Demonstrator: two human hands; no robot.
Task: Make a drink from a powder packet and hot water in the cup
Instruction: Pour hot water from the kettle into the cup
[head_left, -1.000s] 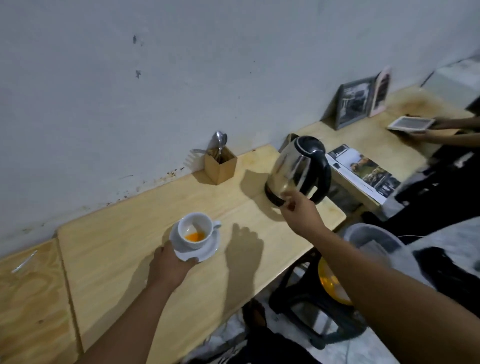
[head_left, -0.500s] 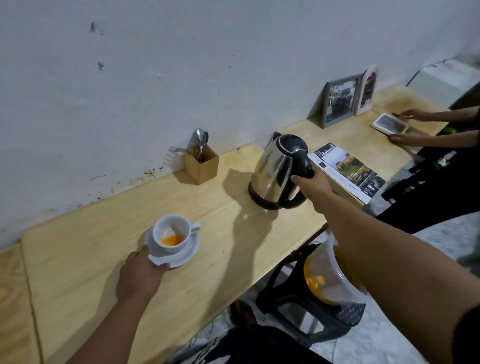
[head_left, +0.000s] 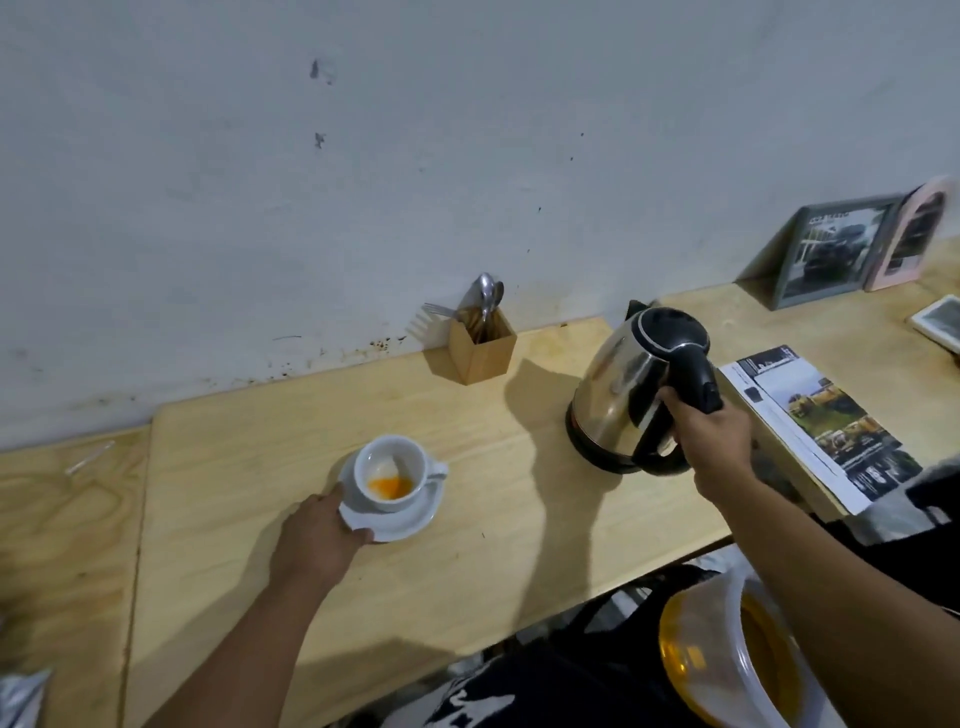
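A white cup (head_left: 390, 473) with orange powder in its bottom stands on a white saucer (head_left: 415, 514) on the wooden table (head_left: 467, 561). My left hand (head_left: 319, 535) grips the saucer's near left rim. To the right a steel kettle (head_left: 618, 395) with a black lid sits on its black base. My right hand (head_left: 711, 436) is closed around the kettle's black handle. A silver packet corner (head_left: 21, 699) shows at the bottom left.
A wooden holder (head_left: 483, 348) with spoons and a fork stands against the wall. A magazine (head_left: 815, 421) lies right of the kettle, with picture frames (head_left: 836, 249) and a tablet (head_left: 940, 319) behind. A bin with a bag (head_left: 727, 670) sits below the table edge.
My right hand moved from the kettle's body to its handle and closed on it. My left hand stayed on the saucer. The view shifted right.
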